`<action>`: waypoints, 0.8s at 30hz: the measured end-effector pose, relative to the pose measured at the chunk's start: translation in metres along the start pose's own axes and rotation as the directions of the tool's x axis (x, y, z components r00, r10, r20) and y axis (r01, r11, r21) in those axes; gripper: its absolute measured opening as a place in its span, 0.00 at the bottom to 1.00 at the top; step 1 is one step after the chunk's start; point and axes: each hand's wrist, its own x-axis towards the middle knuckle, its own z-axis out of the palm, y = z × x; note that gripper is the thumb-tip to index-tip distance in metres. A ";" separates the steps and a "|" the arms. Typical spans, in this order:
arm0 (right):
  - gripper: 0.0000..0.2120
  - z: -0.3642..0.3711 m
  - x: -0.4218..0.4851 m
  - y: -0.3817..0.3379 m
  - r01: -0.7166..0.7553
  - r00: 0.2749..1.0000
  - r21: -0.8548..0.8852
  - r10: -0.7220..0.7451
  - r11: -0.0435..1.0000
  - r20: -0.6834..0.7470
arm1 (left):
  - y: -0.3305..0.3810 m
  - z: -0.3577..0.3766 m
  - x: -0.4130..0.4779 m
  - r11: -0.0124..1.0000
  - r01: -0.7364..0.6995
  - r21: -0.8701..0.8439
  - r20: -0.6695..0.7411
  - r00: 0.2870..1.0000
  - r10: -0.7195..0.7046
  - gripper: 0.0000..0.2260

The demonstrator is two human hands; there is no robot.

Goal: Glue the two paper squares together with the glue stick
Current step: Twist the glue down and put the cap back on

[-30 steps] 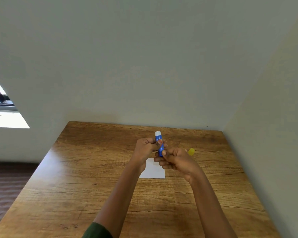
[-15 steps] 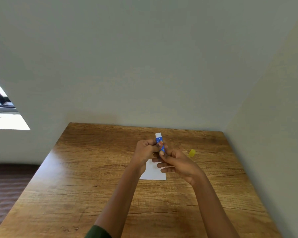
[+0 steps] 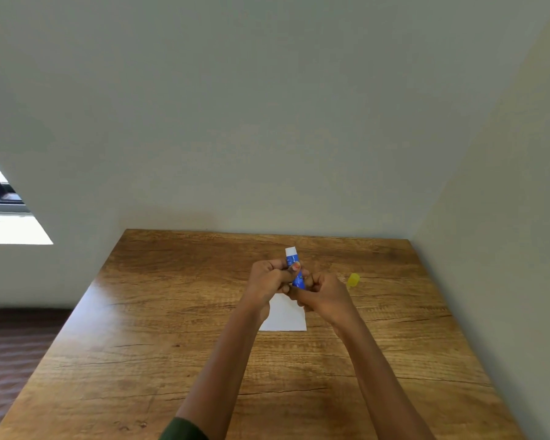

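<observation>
A blue glue stick (image 3: pixel 294 265) with a white tip points up and away, held above the table. My left hand (image 3: pixel 269 279) grips its upper body, thumb across the label. My right hand (image 3: pixel 323 295) pinches its lower end with curled fingers. Its yellow cap (image 3: pixel 353 280) lies on the wooden table (image 3: pixel 172 328) to the right of my hands. White paper (image 3: pixel 285 315) lies flat under my hands, partly hidden by them; I cannot tell whether it is one square or two stacked.
The table stands in a corner, with a pale wall behind it and another along its right edge. A window shows at the far left, and dark floor lies beyond the table's left edge.
My right hand's fingers opened briefly and have curled again around the stick's lower end. The stick and my left hand have barely moved.
</observation>
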 end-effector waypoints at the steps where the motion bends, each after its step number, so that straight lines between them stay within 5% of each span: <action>1: 0.13 -0.001 0.000 0.000 -0.008 0.999 0.006 0.008 1.000 0.052 | 0.000 0.000 0.000 1.000 0.000 -0.004 0.007 1.000 0.000 0.04; 5: 0.14 -0.011 -0.001 -0.002 -0.115 0.954 0.202 0.051 0.973 0.297 | 0.001 -0.005 0.000 1.000 -0.010 -0.026 0.020 1.000 0.011 0.06; 8: 0.14 -0.013 -0.002 -0.002 -0.120 0.935 0.214 0.038 0.969 0.352 | 0.001 -0.008 -0.001 0.999 -0.022 -0.032 0.034 0.999 0.024 0.05; 13: 0.07 -0.009 -0.003 -0.002 -0.088 0.986 0.170 0.062 0.981 0.152 | 0.000 -0.006 0.000 1.000 -0.006 -0.021 0.008 1.000 0.007 0.04; 17: 0.14 -0.002 -0.003 -0.001 -0.033 0.999 0.044 0.035 0.998 -0.034 | 0.001 -0.004 0.000 0.999 0.020 -0.026 -0.003 1.000 -0.020 0.04; 24: 0.14 -0.011 -0.001 -0.002 -0.150 0.946 0.221 0.075 0.964 0.316 | 0.000 -0.009 0.000 1.000 0.001 -0.030 0.001 1.000 -0.001 0.04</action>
